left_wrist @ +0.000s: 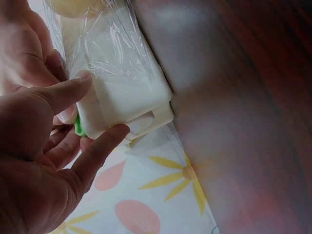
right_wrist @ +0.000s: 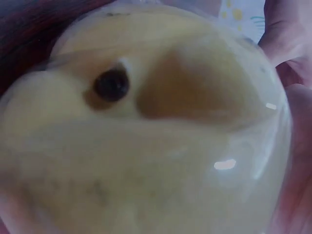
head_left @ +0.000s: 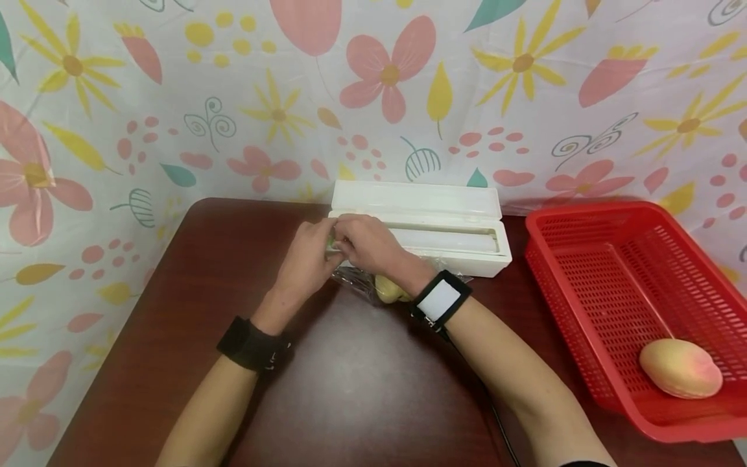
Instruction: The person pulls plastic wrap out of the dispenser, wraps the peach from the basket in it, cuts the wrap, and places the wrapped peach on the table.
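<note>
A long white cling film box (head_left: 467,261) stands at the back of the table, its lid (head_left: 417,198) raised and a white roll (head_left: 443,240) inside. My left hand (head_left: 305,259) grips the box's left end, thumb on the front edge and a finger at the end face. Beside it my right hand (head_left: 367,243) pinches a small green slider (left_wrist: 79,126) at the box's edge, partly hidden by fingers. Clear film (left_wrist: 119,53) drapes over the box front. Under my right wrist lies a yellow fruit (head_left: 388,288) in film; its dark stem spot (right_wrist: 112,85) fills the right wrist view.
At the right stands a red plastic basket (head_left: 574,324) holding a yellow-pink peach-shaped fruit (head_left: 681,368). A flower-print cloth (head_left: 280,149) hangs behind the dark red-brown table (head_left: 344,389). A thin black cable (head_left: 503,428) trails beneath my right forearm.
</note>
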A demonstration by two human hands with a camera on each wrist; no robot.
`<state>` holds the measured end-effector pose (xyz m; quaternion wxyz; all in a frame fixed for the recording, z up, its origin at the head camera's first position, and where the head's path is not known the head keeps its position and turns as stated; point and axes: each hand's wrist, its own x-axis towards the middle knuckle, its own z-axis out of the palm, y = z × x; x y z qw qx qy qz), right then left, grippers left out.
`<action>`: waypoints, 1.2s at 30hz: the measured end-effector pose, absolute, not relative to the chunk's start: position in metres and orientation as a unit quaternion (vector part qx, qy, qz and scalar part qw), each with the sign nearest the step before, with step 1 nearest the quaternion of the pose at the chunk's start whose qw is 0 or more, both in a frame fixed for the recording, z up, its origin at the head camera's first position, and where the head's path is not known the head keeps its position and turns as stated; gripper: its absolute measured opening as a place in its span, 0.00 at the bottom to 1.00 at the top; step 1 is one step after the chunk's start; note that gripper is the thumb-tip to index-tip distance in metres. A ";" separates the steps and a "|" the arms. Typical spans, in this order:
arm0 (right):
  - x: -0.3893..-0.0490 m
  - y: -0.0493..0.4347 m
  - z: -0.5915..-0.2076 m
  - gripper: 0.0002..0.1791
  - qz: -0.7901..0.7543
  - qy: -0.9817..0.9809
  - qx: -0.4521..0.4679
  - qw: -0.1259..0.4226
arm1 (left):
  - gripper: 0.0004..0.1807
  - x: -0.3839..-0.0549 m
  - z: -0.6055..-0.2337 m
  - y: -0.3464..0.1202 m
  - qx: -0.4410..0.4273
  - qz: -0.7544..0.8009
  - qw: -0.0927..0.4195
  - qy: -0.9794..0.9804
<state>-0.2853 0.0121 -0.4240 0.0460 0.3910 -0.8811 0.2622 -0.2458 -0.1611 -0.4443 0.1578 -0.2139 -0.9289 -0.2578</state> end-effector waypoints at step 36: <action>-0.245 0.146 -0.421 0.11 0.448 -0.841 0.286 0.103 | 0.28 -0.242 -0.444 -0.160 -0.207 -0.269 0.136 -0.931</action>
